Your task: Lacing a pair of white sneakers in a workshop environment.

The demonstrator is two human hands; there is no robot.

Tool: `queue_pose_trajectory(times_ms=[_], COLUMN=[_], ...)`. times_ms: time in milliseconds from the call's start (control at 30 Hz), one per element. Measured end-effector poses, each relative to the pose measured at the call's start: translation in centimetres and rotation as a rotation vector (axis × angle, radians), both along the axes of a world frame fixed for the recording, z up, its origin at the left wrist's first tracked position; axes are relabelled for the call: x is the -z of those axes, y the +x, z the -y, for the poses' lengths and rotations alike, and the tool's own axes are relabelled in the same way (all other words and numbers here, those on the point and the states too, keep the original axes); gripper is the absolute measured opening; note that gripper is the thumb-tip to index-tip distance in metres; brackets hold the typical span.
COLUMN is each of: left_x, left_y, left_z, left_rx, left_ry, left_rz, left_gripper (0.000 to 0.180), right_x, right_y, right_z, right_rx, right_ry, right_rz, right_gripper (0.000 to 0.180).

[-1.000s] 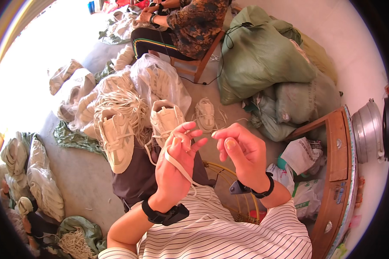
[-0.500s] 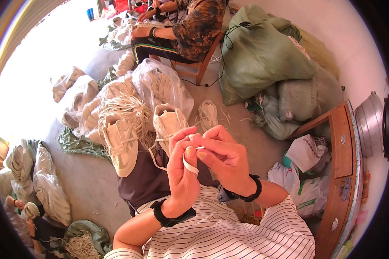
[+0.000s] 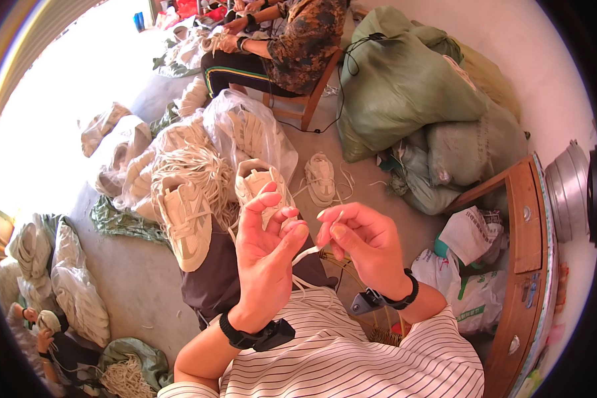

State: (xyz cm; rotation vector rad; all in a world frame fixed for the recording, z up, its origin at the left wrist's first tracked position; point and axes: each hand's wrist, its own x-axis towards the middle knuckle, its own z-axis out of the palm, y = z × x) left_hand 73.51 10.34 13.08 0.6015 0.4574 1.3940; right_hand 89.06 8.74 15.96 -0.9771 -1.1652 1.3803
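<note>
Head view: right hand [image 3: 375, 249] pinching a flat cream fabric shoelace [image 3: 306, 254]

The right hand's grip is pressed together, thumb and fingers on the lace, which slopes down toward the left hand [image 3: 262, 255]. The left grip is spread, its fingers loosely bent; whether it touches the lace, I cannot tell. Both hands are raised in front of a white shirt with thin dark stripes [image 3: 351, 351].

Beyond them, a cream low-top sneaker with laces [image 3: 184, 222] stands beside a tangled bundle of cream laces [image 3: 192, 162]. A smaller-looking cream sneaker with loose laces [image 3: 320, 179] lies on the grey floor [image 3: 149, 282].
</note>
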Motion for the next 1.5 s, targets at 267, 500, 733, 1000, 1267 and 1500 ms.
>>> queue_pose_trajectory(times_ms=[267,500,733,1000,1267,1500], left_x=[0.6,1.4,2.1,2.5,3.0,3.5], left_y=[-1.2,-1.8,-1.8,-1.3,-0.5,0.0], left_z=[-0.3,-0.7,-0.8,-0.7,-0.8,-0.8], left_rx=[0.081,0.117,0.090,0.069,0.013,-0.048], left_ry=[-0.120,-0.181,-0.162,-0.128,-0.066,0.001], left_rz=[0.099,0.134,0.134,0.129,0.099,0.031], left_gripper=[0.042,0.042,0.043,0.044,0.044,0.043], right_x=[0.4,1.4,1.9,2.6,2.7,3.2], right_y=[-0.7,-1.3,-2.0,-1.5,-1.0,-0.8], right_z=[-0.2,-0.2,-0.7,-0.9,-1.1,-1.3], right_rx=[-0.071,-0.128,-0.046,0.011,0.005,0.043], right_ry=[-0.092,-0.075,-0.005,0.066,-0.029,-0.022], right_rz=[0.126,0.221,0.384,0.465,0.432,0.459], right_gripper=[0.017,0.018,0.016,0.016,0.017,0.019])
